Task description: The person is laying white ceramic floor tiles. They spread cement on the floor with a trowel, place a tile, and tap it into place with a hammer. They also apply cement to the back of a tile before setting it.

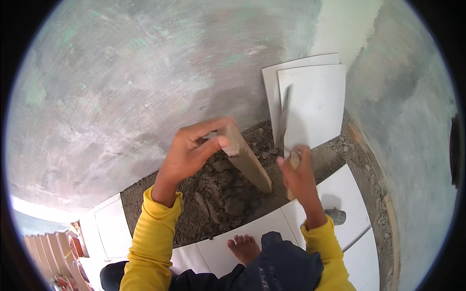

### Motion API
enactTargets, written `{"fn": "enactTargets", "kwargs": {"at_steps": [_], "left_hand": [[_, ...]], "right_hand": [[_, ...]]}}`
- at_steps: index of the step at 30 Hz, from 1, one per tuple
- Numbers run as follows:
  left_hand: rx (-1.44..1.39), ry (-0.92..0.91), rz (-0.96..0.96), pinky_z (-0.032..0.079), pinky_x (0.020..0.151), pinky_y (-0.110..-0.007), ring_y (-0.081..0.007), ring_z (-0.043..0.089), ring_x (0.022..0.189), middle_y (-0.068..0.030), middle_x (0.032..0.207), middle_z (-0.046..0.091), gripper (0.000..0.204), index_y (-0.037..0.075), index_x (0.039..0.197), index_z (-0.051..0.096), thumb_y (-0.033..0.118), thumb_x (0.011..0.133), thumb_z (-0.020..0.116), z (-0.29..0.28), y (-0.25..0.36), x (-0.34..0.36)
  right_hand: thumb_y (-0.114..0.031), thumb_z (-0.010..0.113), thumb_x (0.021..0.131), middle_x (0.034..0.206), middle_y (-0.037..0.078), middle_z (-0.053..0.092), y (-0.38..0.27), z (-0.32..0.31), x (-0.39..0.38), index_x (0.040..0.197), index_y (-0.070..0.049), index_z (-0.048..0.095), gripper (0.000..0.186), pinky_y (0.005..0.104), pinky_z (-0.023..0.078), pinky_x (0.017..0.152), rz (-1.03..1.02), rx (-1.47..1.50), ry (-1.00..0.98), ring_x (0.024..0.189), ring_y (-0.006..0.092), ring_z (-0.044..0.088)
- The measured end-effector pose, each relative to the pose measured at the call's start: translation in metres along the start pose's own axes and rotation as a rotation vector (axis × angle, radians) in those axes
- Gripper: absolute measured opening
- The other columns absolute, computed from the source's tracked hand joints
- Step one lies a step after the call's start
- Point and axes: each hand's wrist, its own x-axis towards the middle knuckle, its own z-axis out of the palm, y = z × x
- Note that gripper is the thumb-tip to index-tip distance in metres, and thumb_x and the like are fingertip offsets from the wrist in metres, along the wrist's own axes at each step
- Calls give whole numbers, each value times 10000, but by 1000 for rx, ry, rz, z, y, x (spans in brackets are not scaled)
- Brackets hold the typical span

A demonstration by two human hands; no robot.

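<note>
My left hand (194,153) grips the top end of a wooden board (251,167), which stands tilted in the grey mortar bed (204,208). My right hand (298,174) is closed round the handle of a trowel (284,121), its blade pointing up in front of two white tiles (315,97) leaning against the wall. A dark cylindrical tool (338,217), perhaps a mallet head, lies on a white floor tile just beyond my right wrist, partly hidden by it.
Mottled grey walls (116,82) meet at a corner behind the leaning tiles. Laid white floor tiles (216,254) border the mortar, with my bare foot (242,248) on them. A wooden strip (393,218) runs along the right wall. Reddish objects and slats show at the lower left.
</note>
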Motion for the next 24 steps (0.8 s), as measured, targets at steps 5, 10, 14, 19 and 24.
{"fn": "enactTargets", "kwargs": {"at_steps": [5, 10, 14, 19, 24], "left_hand": [[-17, 301, -67, 553, 1054, -337, -205, 680, 1252, -133, 1386, 733, 515, -7, 1485, 661, 235, 1046, 783, -20, -11, -18], [30, 385, 44, 581, 1059, -381, -234, 672, 1308, -169, 1437, 702, 621, -26, 1572, 548, 215, 1046, 775, -17, -36, -33], [34, 379, 28, 568, 1109, -405, -248, 650, 1349, -187, 1468, 679, 737, -26, 1645, 430, 215, 1041, 775, -12, -32, -43], [-25, 412, 41, 570, 1108, -403, -263, 647, 1356, -190, 1475, 668, 738, -23, 1653, 413, 244, 1055, 753, -11, -34, -57], [-46, 373, 56, 569, 1115, -418, -274, 651, 1350, -182, 1464, 667, 707, -5, 1641, 445, 257, 1058, 747, -13, -42, -63]], "right_hand": [[-275, 672, 1094, 841, 93, 670, -24, 8, -49, 1329, -41, 563, 349, 383, 531, 646, 110, -66, -173, 695, 199, 658], [-228, 622, 1118, 880, 186, 715, -65, 31, -35, 1274, -20, 614, 260, 465, 556, 687, -255, -227, -367, 794, 427, 713], [-233, 607, 1121, 928, 254, 721, -67, 50, -34, 1265, -26, 613, 252, 526, 562, 690, -552, -293, -291, 838, 498, 703], [-217, 612, 1121, 966, 260, 738, -10, 52, -31, 1261, -12, 628, 249, 545, 561, 732, -405, -455, -317, 870, 502, 713], [-299, 577, 1128, 839, 291, 710, 122, 42, -4, 1185, -42, 615, 266, 588, 558, 702, -84, -539, -293, 825, 540, 694]]}}
